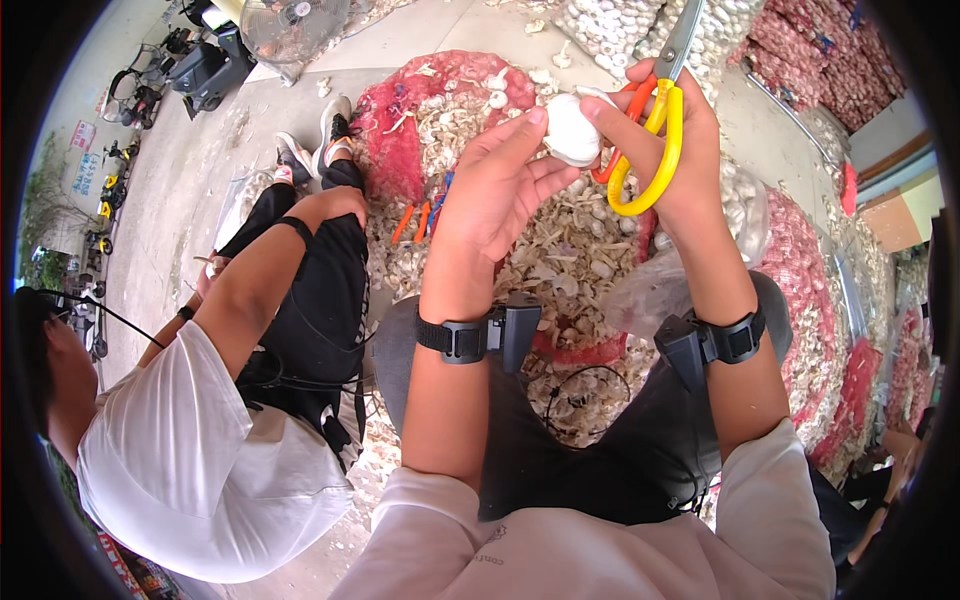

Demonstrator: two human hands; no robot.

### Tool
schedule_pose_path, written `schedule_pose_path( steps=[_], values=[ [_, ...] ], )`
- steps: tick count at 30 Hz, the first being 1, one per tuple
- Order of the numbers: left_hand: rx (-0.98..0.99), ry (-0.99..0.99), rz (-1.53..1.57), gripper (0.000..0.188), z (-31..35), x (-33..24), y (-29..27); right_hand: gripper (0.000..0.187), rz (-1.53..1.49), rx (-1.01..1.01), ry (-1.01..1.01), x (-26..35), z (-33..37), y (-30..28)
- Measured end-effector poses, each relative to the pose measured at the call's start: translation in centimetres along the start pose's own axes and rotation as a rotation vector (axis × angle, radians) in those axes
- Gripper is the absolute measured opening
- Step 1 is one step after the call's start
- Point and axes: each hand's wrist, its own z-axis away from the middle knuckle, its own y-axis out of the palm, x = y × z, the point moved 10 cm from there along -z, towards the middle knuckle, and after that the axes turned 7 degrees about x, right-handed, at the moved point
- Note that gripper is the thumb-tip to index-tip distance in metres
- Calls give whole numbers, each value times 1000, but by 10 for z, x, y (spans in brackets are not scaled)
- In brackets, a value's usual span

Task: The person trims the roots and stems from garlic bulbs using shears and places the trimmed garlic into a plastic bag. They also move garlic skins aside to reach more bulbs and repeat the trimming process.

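Between my two hands, high in the head view, is a white garlic bulb [572, 132]. My left hand [495, 185] pinches it from the left with thumb and fingertips. My right hand [702, 150] is closed round a pair of scissors [675, 125] with one yellow and one orange handle, blades pointing up and away. The right thumb reaches over to the bulb's right side and touches it. Under both hands lies a heap of garlic skins and trimmings [560, 255]. Some of the right fingers are hidden behind the handles.
A red mesh sack [395, 165] with loose garlic stands beyond my left hand. At the left a co-worker in a white shirt [215, 450] sits close by. A fan [292, 28] stands far left; filled net sacks [800, 290] line the right.
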Motion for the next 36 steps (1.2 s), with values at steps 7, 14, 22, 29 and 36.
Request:
schedule_pose_path(
  steps=[7, 14, 22, 29, 36],
  values=[
    [-37, 69, -237, 32, 3, -9, 1, 42, 205, 59, -75, -1, -2, 12],
    [0, 89, -396, 33, 10, -21, -2, 41, 248, 125, -31, -7, -4, 20],
    [-13, 151, -442, 44, 13, -26, 10, 37, 197, 87, -10, -11, 1, 11],
    [-12, 100, -371, 47, 9, -10, 16, 38, 151, 33, -32, 0, 11, -6],
    [52, 91, -203, 49, 7, 6, 18, 41, -324, -68, 241, -13, 26, -13]
  ],
)
